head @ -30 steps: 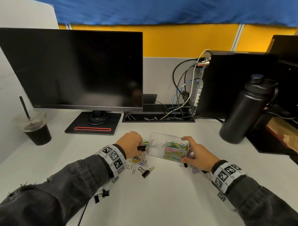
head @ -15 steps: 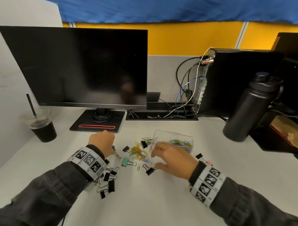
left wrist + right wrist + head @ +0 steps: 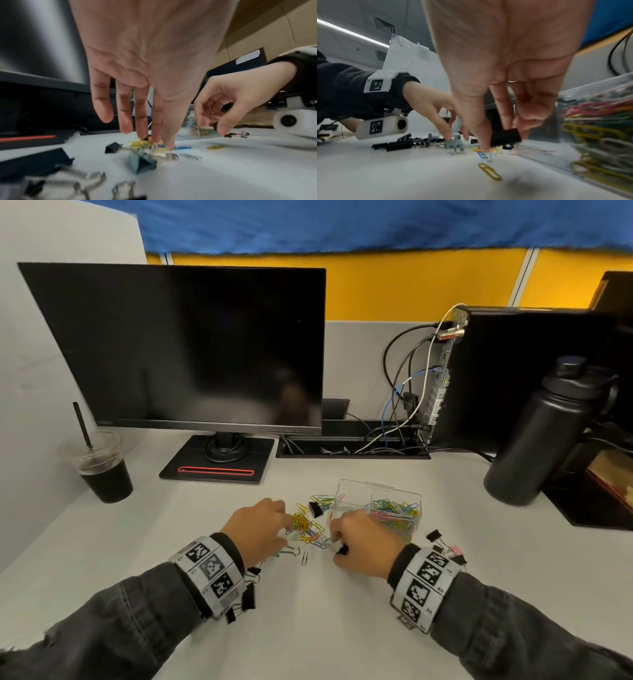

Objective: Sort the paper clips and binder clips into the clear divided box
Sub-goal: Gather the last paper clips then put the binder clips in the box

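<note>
Left hand (image 3: 145,67) fingers extended down, tips touching coloured paper clip pile (image 3: 147,144) on the desk. Teal binder clip (image 3: 140,162) just in front of pile. Right hand (image 3: 231,102), right of pile, pinches small black binder clip (image 3: 214,125).

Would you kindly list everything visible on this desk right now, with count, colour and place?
clear divided box: one, transparent, desk centre; right compartment full of coloured paper clips.
loose paper clips: many, mixed colours, left of box.
binder clips: several, black, one pink, right of box; more near left wrist.
teal binder clip: one, under left hand.
monitor: one, black, back left.
iced drink cup: one, far left.
bottle: one, black, right.
computer tower: one, black, cabled.
left hand: touching clips.
right hand: pinching black binder clip.
</note>
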Tool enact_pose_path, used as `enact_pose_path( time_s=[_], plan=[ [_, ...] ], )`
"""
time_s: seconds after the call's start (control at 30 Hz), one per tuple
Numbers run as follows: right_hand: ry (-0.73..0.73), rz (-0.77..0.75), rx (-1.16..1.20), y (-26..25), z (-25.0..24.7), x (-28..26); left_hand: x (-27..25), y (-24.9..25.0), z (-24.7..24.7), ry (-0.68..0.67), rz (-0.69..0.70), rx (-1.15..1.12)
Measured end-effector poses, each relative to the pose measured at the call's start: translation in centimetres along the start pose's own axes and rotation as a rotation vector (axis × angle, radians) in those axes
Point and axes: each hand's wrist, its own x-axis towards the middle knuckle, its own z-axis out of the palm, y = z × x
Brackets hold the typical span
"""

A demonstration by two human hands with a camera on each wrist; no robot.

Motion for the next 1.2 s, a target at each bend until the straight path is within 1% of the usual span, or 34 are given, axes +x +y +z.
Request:
enact_pose_path(
  time_s=[0.07,0.1,0.17,0.23,0.33,0.4,0.47,0.5,0.53,0.63,0.77,0.83,0.93,1.0,1.1,1.13,1.2],
  plan=[
    [0.026,0.124,-0.085,1.1,-0.2,-0.8,0.3,0.3,0.6,-0.088,0.043,0.012],
    [0.015,0.17,-0.123,1.6,-0.1,-1.2,0.4,0.2,0.9,-0.124,0.049,0.024],
    [-0.026,0.225,-0.155,2.2,0.3,-1.9,0.6,-0.2,1.0,-0.156,0.043,0.024],
    [-0.036,0.239,-0.155,2.3,0.5,-2.1,0.8,-0.9,0.8,-0.187,0.022,0.031],
    [-0.004,0.185,-0.135,1.7,0.2,-1.6,0.9,-1.6,-0.2,-0.279,-0.042,0.096],
    [0.004,0.072,-0.087,0.7,0.3,-0.6,1.4,-1.6,-0.8,-0.255,-0.049,0.124],
    [-0.019,-0.053,0.003,-0.5,0.5,0.8,2.2,-1.1,-1.2,-0.184,-0.027,0.128],
    [-0.037,-0.094,0.045,-1.1,0.6,1.7,2.5,-0.9,-1.3,-0.167,-0.013,0.138],
    [-0.054,-0.117,0.068,-1.7,0.6,2.5,2.8,-0.7,-1.2,-0.178,-0.011,0.156],
    [-0.098,-0.106,0.086,-3.0,1.0,4.7,3.2,-0.3,-0.5,-0.251,-0.071,0.186],
    [-0.18,-0.037,0.049,-4.0,1.7,7.3,2.8,-1.0,0.0,-0.257,-0.129,0.143],
    [-0.222,-0.005,-0.015,-4.3,2.2,8.5,2.5,-1.5,0.1,-0.257,-0.158,0.139],
    [-0.265,0.007,-0.172,-4.8,3.0,9.2,2.2,-2.4,0.5,-0.27,-0.17,0.114],
    [-0.29,-0.03,-0.216,-4.9,3.4,8.6,1.9,-2.8,0.6,-0.279,-0.176,0.098],
    [-0.29,-0.089,-0.144,-4.5,3.6,6.3,1.7,-3.0,0.7,-0.28,-0.176,0.094],
    [-0.292,-0.142,-0.206,-4.2,3.8,5.4,1.7,-2.9,0.6,-0.27,-0.176,0.094],
    [-0.323,-0.171,-0.247,-3.5,4.2,3.1,1.8,-2.4,0.4,-0.232,-0.176,0.09]
  ],
)
